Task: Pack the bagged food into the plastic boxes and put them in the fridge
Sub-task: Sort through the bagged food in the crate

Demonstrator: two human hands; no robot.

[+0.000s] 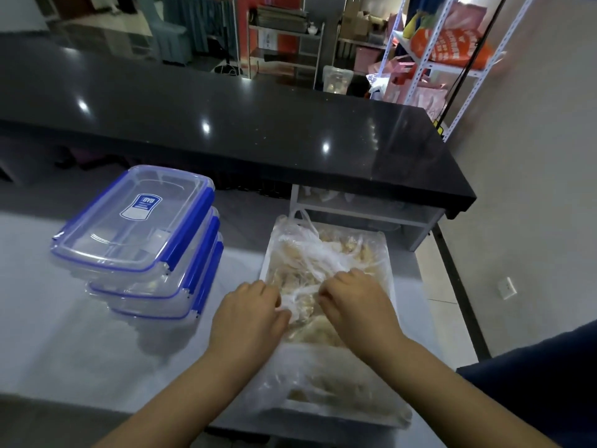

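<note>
Bag (308,253) btwn L grip (248,308), R grip (352,299)

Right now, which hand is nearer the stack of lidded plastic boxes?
Left. The left hand pinches the food bag just right of the stack of boxes; the right hand pinches it farther right.
</note>
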